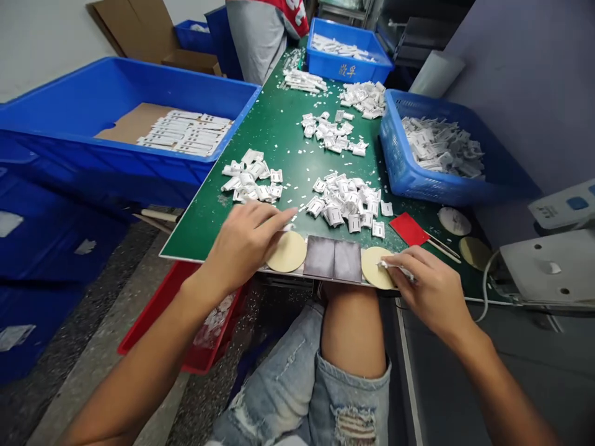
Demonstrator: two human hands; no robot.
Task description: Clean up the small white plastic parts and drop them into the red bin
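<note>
My left hand [248, 238] is closed above the left pale yellow disc [292, 253], its fingertips around a small white plastic part [289, 228] that is mostly hidden. At the right pale yellow disc [375, 272], my right hand [430, 285] pinches another white plastic part [383, 264] against or just over the disc's surface. Two dark, scuffed square pads [333, 259] lie side by side between the discs, along the table's front edge. Just beyond them is a heap of white plastic parts [346, 201], with a smaller pile [253, 176] to its left.
Further piles [332, 131] cover the green table [283, 124]. Blue baskets [388, 155] hold more parts at right and back. A blue bin [46, 133] stands left, a red bin [160, 310] below. A red square tool [409, 229] lies right. A person [258, 40] stands behind.
</note>
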